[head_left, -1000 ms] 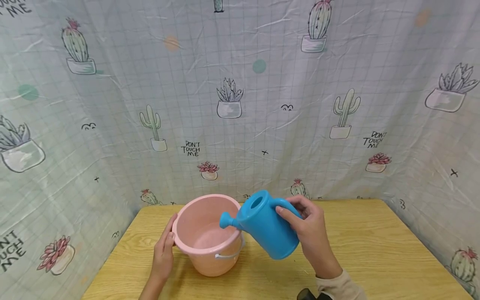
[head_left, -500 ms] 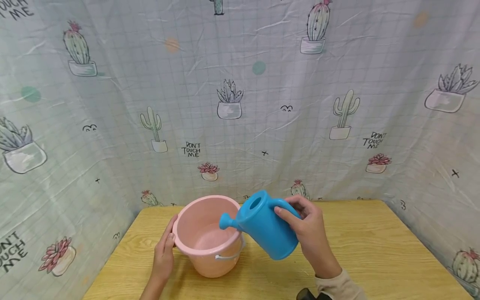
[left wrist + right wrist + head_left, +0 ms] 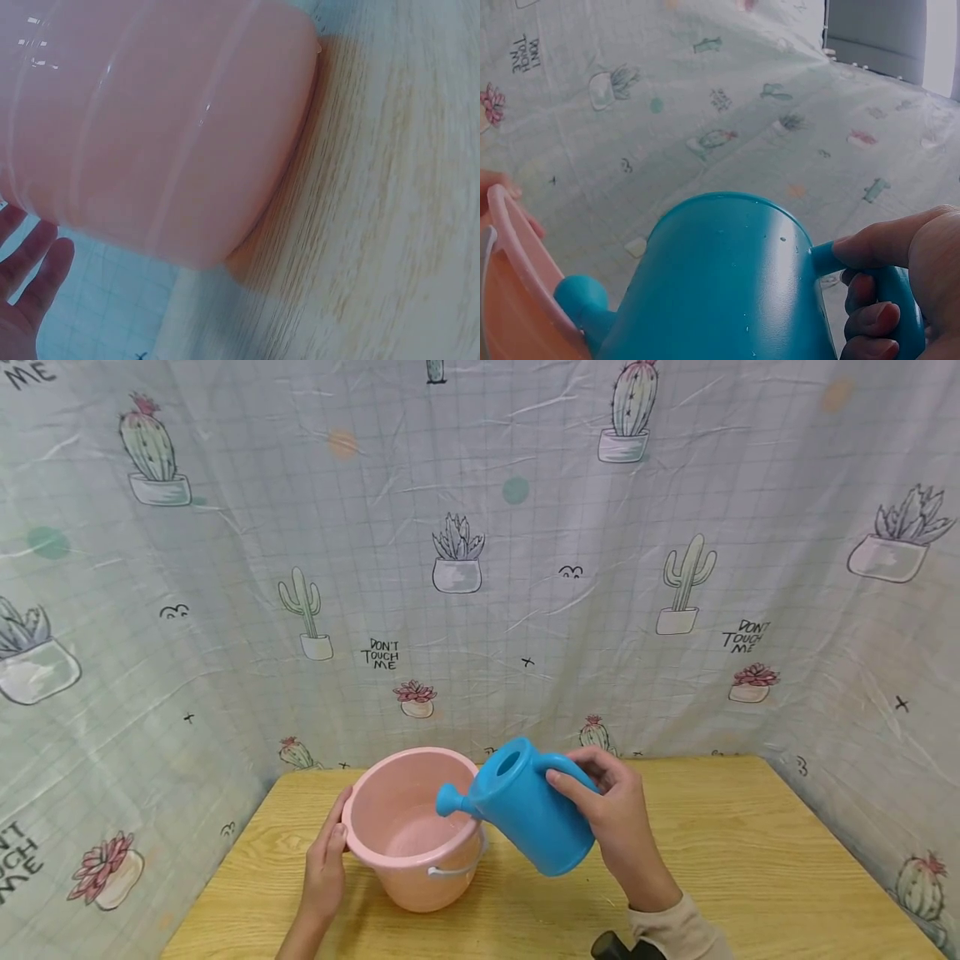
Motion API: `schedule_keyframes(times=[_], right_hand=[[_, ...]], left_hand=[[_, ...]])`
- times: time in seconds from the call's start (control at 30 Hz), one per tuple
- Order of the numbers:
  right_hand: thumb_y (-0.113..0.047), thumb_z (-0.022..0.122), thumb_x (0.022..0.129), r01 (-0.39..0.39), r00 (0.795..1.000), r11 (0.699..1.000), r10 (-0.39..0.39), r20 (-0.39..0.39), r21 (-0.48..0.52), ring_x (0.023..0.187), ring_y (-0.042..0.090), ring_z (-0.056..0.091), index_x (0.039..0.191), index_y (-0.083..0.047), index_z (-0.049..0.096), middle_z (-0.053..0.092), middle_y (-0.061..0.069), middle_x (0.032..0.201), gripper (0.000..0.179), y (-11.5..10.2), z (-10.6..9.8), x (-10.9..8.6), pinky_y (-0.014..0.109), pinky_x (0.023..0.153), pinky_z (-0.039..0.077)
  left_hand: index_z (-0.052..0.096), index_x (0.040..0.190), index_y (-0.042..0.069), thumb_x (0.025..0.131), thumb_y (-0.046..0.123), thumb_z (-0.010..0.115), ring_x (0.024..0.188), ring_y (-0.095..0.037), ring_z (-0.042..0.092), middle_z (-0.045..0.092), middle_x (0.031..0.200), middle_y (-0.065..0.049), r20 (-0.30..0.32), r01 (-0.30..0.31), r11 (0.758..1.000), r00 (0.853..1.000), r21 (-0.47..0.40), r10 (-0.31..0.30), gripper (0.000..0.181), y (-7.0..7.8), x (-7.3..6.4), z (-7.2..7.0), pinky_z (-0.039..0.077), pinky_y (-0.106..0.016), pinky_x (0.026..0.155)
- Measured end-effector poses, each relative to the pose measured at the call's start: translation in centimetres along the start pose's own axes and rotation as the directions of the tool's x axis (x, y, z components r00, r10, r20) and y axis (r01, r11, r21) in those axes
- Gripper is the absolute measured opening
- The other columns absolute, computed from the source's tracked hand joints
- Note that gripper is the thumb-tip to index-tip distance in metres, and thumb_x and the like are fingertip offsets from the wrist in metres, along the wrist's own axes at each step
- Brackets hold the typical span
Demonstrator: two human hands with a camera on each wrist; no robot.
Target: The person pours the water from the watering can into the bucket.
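Observation:
A pink bucket (image 3: 423, 889) with a pale handle stands on the wooden table, in the head view left of the middle. My left hand (image 3: 326, 867) rests against its left side just under the rim, fingers nearly straight; the left wrist view shows several fingertips (image 3: 58, 259) at the bucket's wall. My right hand (image 3: 618, 814) grips the handle of a blue watering can (image 3: 532, 814), fingers curled round it. The can is held tilted, its spout (image 3: 453, 800) reaching over the bucket's right rim. Small drops dot the can's side in the right wrist view.
The wooden table (image 3: 742, 852) extends to the right of the can. A cactus-print curtain (image 3: 480, 635) encloses the back and both sides. A black object (image 3: 611, 946) shows at the bottom edge by the right sleeve (image 3: 678, 931).
Both hands, the bucket and the watering can keep their places and tilt. Only the head view has shifted slightly.

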State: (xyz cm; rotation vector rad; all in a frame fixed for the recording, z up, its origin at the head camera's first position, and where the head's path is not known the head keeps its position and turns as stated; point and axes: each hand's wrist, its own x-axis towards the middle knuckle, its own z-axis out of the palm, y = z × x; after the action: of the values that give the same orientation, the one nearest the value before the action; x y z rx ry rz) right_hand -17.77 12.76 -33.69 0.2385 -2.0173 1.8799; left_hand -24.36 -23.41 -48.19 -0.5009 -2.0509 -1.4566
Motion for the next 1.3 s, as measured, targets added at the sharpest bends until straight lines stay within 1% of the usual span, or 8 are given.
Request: schedule_keyframes(times=[0.23, 0.43, 0.57, 0.73, 0.9, 1.0, 1.2, 1.3], right_hand=[[-0.014, 0.071, 0.087, -0.006, 1.000, 1.000, 0.006, 0.010, -0.001, 0.089, 0.015, 0.065, 0.105, -0.001, 0.063, 0.067, -0.005, 0.094, 0.024, -0.11, 0.06, 0.20, 0.039, 0.085, 0.054], [-0.014, 0.071, 0.088, 0.001, 1.000, 1.000, -0.001, 0.005, -0.008, 0.089, 0.015, 0.065, 0.105, -0.001, 0.063, 0.067, -0.005, 0.094, 0.023, -0.16, 0.07, 0.48, 0.037, 0.084, 0.054], [-0.015, 0.071, 0.087, 0.004, 1.000, 1.000, -0.004, -0.002, -0.011, 0.088, 0.015, 0.065, 0.105, -0.001, 0.064, 0.067, -0.004, 0.094, 0.023, 0.06, 0.17, 0.63, 0.036, 0.083, 0.055], [-0.015, 0.071, 0.087, 0.003, 1.000, 1.000, -0.003, -0.002, -0.010, 0.089, 0.015, 0.065, 0.104, -0.001, 0.064, 0.067, -0.004, 0.094, 0.023, 0.24, 0.35, 0.78, 0.037, 0.084, 0.054], [-0.015, 0.071, 0.088, 0.005, 1.000, 1.000, -0.005, -0.001, -0.017, 0.090, 0.015, 0.065, 0.105, -0.002, 0.064, 0.066, -0.004, 0.096, 0.023, 0.11, 0.34, 0.92, 0.038, 0.085, 0.053], [-0.016, 0.071, 0.087, 0.004, 1.000, 1.000, -0.003, 0.005, -0.018, 0.091, 0.015, 0.065, 0.105, -0.002, 0.064, 0.067, -0.004, 0.096, 0.024, 0.02, 0.30, 0.94, 0.038, 0.086, 0.053], [-0.016, 0.071, 0.088, -0.003, 1.000, 1.000, 0.004, 0.010, -0.018, 0.090, 0.015, 0.065, 0.106, -0.001, 0.063, 0.067, -0.004, 0.096, 0.025, 0.01, 0.22, 0.85, 0.039, 0.086, 0.052], [-0.017, 0.071, 0.088, -0.004, 1.000, 1.000, 0.004, 0.016, -0.017, 0.090, 0.015, 0.065, 0.106, -0.001, 0.063, 0.067, -0.004, 0.095, 0.025, 0.01, 0.21, 0.79, 0.039, 0.086, 0.052]], left_hand=[[0.038, 0.149, 0.007, 0.103, 0.003, 0.029, 0.119, 0.001, 0.054, 0.044, 0.149, -0.016, 0.000, 0.009, 1.000, 1.000, -0.011, -0.009, 0.047, 0.05, 0.02, -0.03, 0.049, -0.010, 0.083], [0.037, 0.150, 0.010, 0.104, 0.006, 0.029, 0.115, 0.001, 0.055, 0.043, 0.150, -0.013, 0.010, 0.036, 0.999, 0.999, -0.019, -0.036, 0.047, 0.20, 0.43, 0.01, 0.049, -0.011, 0.083], [0.036, 0.150, 0.011, 0.104, 0.007, 0.028, 0.119, 0.002, 0.052, 0.042, 0.151, -0.013, 0.016, 0.044, 0.999, 0.999, -0.018, -0.044, 0.047, 0.00, 0.49, -0.04, 0.049, -0.011, 0.083], [0.037, 0.150, 0.009, 0.104, 0.005, 0.027, 0.121, 0.005, 0.050, 0.042, 0.151, -0.015, 0.011, 0.032, 0.999, 0.999, -0.001, -0.032, 0.047, -0.30, 0.46, -0.13, 0.048, -0.010, 0.084], [0.036, 0.150, 0.009, 0.104, 0.005, 0.028, 0.125, 0.003, 0.049, 0.041, 0.152, -0.014, 0.018, 0.022, 1.000, 1.000, -0.012, -0.021, 0.047, -0.33, 0.54, -0.04, 0.047, -0.011, 0.088], [0.036, 0.150, 0.009, 0.103, 0.005, 0.028, 0.125, 0.001, 0.050, 0.041, 0.151, -0.014, 0.006, 0.021, 1.000, 1.000, -0.020, -0.021, 0.047, -0.19, 0.48, 0.04, 0.048, -0.011, 0.088], [0.040, 0.148, 0.008, 0.102, 0.003, 0.030, 0.114, -0.001, 0.056, 0.046, 0.149, -0.010, -0.028, 0.020, 0.999, 0.999, -0.029, -0.021, 0.047, 0.04, 0.28, 0.21, 0.049, -0.011, 0.081], [0.040, 0.148, 0.008, 0.103, 0.003, 0.029, 0.116, 0.000, 0.055, 0.046, 0.149, -0.011, -0.029, 0.017, 1.000, 0.999, -0.025, -0.018, 0.047, 0.05, 0.14, 0.21, 0.048, -0.010, 0.083]])
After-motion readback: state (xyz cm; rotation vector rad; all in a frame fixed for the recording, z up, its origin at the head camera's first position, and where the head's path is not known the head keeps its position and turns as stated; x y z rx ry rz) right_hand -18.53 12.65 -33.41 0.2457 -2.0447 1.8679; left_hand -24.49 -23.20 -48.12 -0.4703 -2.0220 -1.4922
